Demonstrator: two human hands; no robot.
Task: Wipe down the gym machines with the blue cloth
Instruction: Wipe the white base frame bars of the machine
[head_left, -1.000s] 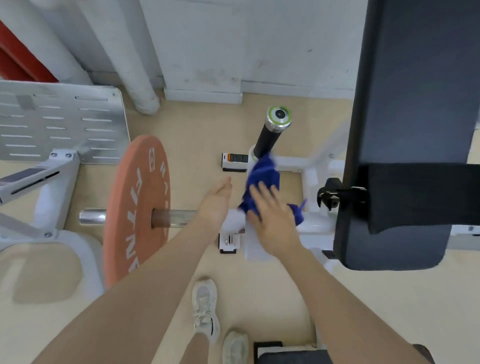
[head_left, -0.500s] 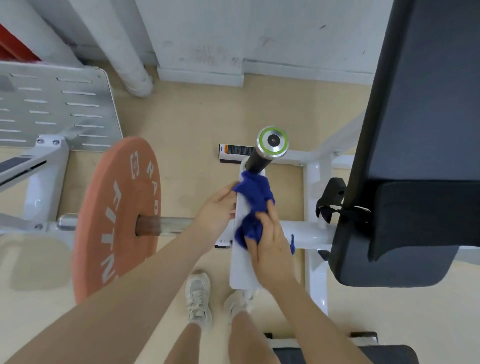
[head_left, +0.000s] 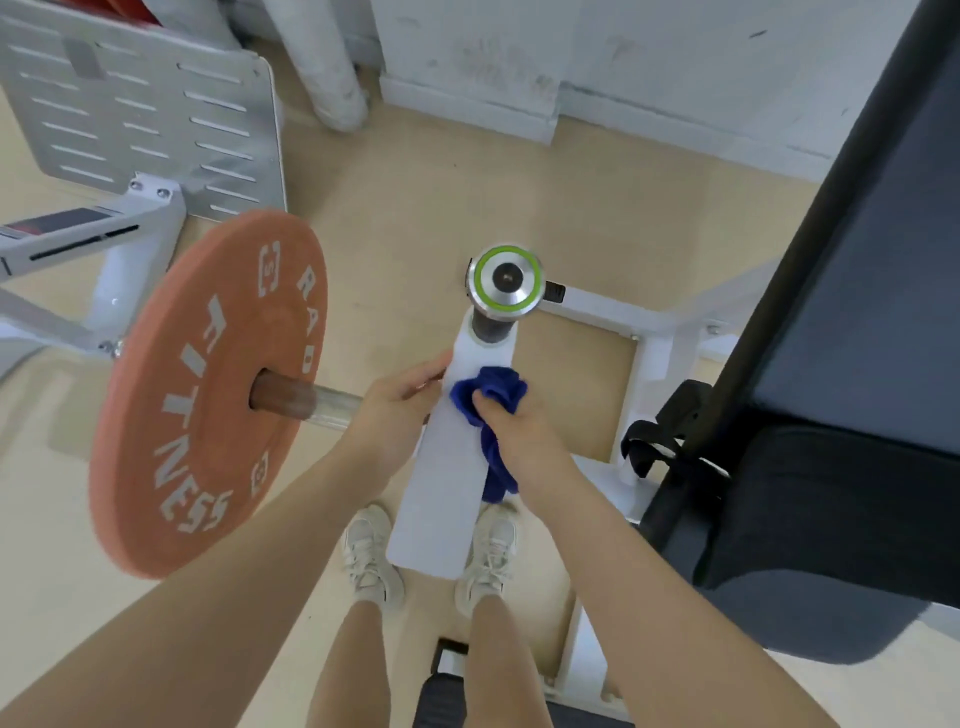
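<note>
Mid-wipe: right hand (head_left: 514, 441) gripping bunched blue cloth (head_left: 491, 410) on white metal lever arm (head_left: 447, 483), centre frame. Left hand (head_left: 397, 410) open, steadying arm's left edge. Remaining, likely: round steel handle cap (head_left: 505, 280) far end, black padded seat (head_left: 852, 364) right.

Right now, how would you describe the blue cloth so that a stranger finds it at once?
Start at the big orange weight plate and follow its steel bar to the white machine arm. The blue cloth lies bunched on that arm, gripped by the right hand. It is the only dark blue thing there.
</note>
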